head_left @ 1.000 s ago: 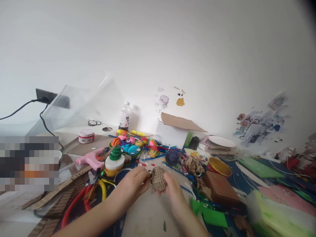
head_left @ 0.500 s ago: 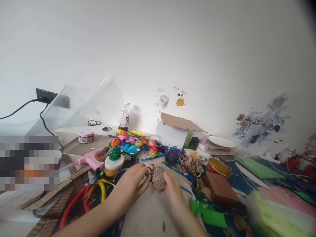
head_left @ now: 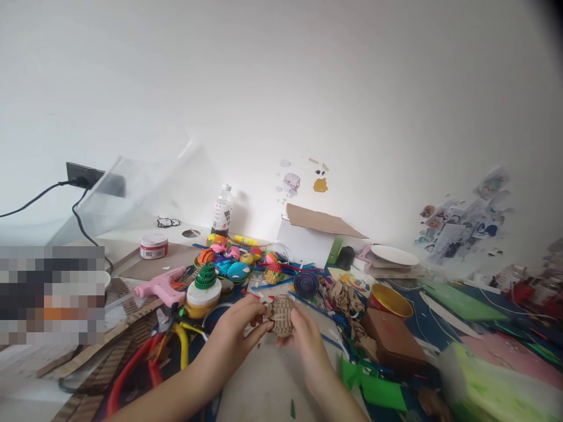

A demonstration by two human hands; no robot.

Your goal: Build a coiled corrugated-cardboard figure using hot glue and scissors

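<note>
The right hand holds the brown, round, woven paper-like piece, probably for steadiness; left of this grip, the left hand curls narrowly, holding what I cannot tell.

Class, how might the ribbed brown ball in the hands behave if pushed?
The ribbed brown ball might roll unevenly, since it looks rounded but bumpy. It is probably light, as its surface resembles corrugated card. Its ridges likely make it less slippery.

Tan woven-patterned ball, pink glue gun, dark green ridged cone, yellow jar with white lid, dark blue ringed disc
</note>
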